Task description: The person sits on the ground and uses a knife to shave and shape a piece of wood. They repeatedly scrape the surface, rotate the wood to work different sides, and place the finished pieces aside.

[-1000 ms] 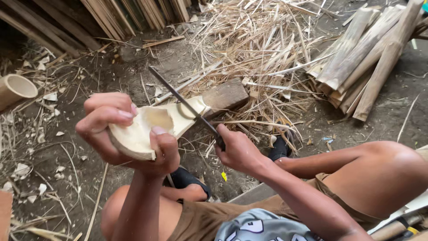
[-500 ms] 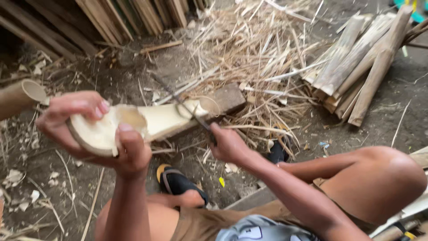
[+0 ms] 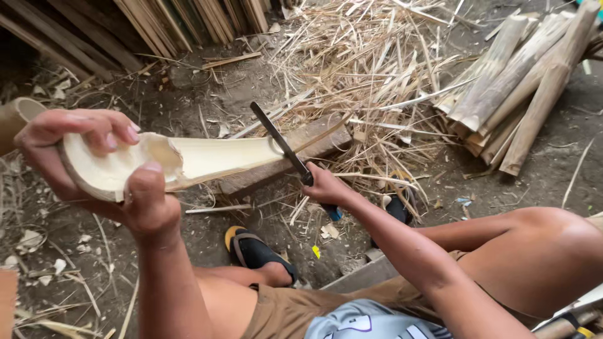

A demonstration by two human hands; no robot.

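My left hand (image 3: pixel 100 166) grips the near end of a pale split bamboo half (image 3: pixel 207 160), hollow side up, held out over the ground. My right hand (image 3: pixel 323 185) is closed on the handle of a long dark knife (image 3: pixel 279 141). Its blade lies across the far end of the bamboo half, touching the edge. Under that far end sits a flat wooden block (image 3: pixel 295 154) on the dirt. My legs are folded below, one foot in a black sandal (image 3: pixel 257 251).
A heap of thin bamboo strips and shavings (image 3: pixel 377 69) covers the ground ahead. Thick bamboo slabs (image 3: pixel 521 88) lie stacked at the right. Long slats (image 3: pixel 157 25) lean at the top left. A round bamboo section (image 3: pixel 16 119) lies at the left edge.
My left hand has drawn the bamboo half further left and lower. The knife blade has stayed against the far end, now standing more upright across it.
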